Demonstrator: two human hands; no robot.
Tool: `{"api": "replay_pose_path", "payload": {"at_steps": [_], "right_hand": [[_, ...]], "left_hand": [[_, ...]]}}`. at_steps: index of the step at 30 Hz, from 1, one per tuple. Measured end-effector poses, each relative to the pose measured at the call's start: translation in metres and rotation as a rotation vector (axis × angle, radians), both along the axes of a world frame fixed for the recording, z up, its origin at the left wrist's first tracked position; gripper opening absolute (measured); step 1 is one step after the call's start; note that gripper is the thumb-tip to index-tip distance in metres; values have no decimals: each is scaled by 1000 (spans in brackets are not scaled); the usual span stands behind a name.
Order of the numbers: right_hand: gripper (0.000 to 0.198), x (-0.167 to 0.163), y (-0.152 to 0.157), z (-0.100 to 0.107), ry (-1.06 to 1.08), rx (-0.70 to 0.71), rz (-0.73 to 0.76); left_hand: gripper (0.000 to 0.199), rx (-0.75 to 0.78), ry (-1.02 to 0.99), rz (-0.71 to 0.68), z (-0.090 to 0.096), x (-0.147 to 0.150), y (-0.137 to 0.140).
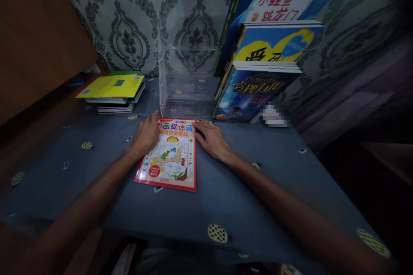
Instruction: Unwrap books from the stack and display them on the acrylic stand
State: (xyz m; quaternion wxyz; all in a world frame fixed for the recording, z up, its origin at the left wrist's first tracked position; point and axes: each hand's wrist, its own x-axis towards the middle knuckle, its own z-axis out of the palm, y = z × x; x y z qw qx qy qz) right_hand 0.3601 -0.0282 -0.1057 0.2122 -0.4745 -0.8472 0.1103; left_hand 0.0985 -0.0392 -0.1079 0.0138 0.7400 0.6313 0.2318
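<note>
A red-bordered children's picture book [174,159] lies on the cloth in front of me, cover up, with Chinese lettering across its top. My left hand [147,132] holds its upper left edge, fingers pointing away from me and partly covering the title. At the upper right edge, my right hand [211,139] grips the book with the thumb by the cover and the fingers reaching past the corner. Just beyond the book's top edge stands a clear plastic rack [189,90], its left column bare and books in its right one.
Upright books, including a dark blue one [254,94] and a blue-yellow one [274,45], fill the rack's right side. A book pile topped by a yellow book [112,86] lies at left. Blue patterned cloth [251,206] covers the table; patterned wallpaper [129,30] rises behind.
</note>
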Motion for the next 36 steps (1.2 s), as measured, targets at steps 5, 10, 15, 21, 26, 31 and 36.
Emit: {"api": "replay_pose_path", "payload": {"at_steps": [5, 10, 15, 21, 26, 31, 36], "right_hand": [[36, -20, -19, 14, -82, 41, 21], [40, -27, -22, 10, -55, -9, 151], [50, -9, -6, -1, -32, -48, 49], [55, -6, -3, -2, -47, -49, 26], [56, -7, -3, -5, -27, -43, 31], [58, -4, 1, -9, -23, -44, 61], [86, 6, -9, -12, 7, -69, 167]], "left_hand": [[64, 22, 35, 14, 2, 3, -2], [64, 47, 46, 10, 0, 1, -2], [63, 67, 56, 0, -4, 0, 1], [48, 14, 125, -39, 7, -2, -2], [35, -3, 251, -108, 29, 9, -19], [49, -150, 133, -503, 40, 43, -49], [104, -378, 172, -602, 35, 56, -70]]}}
